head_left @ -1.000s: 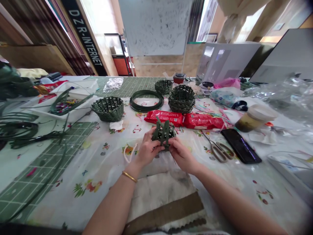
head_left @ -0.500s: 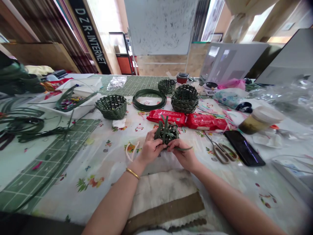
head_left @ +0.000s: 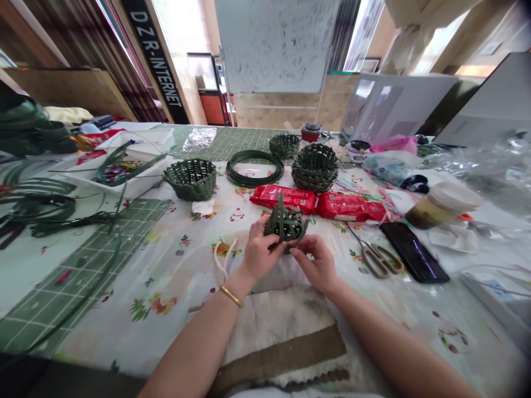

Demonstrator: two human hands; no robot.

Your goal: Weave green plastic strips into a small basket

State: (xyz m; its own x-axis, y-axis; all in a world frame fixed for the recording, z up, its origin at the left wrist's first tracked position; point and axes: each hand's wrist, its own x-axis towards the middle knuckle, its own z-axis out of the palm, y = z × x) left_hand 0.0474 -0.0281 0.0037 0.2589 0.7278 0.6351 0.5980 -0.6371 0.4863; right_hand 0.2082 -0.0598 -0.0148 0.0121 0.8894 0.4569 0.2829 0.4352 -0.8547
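A small dark green woven basket (head_left: 286, 224), with strip ends sticking up from it, is held above the table in front of me. My left hand (head_left: 260, 249) is closed around its left and near side, thumb pressed against the weave. At the basket's lower right, my right hand (head_left: 315, 260) has thumb and forefinger pinched together at the near edge; the strip between them is mostly hidden. Just beyond the basket lie two red packets (head_left: 352, 206). A white cord (head_left: 224, 257) rests on the cloth left of my left wrist.
Woven green baskets (head_left: 191, 179) and a coil of green strip (head_left: 255, 168) stand farther back. Scissors (head_left: 379, 260), a black phone (head_left: 415, 251) and a lidded cup (head_left: 442, 204) lie on the right. A white tray (head_left: 136, 188) and loose strips are on the left.
The green strip end that stuck out to the right past my right hand no longer shows there. My right fingers have shifted slightly, and the basket is turned a little.
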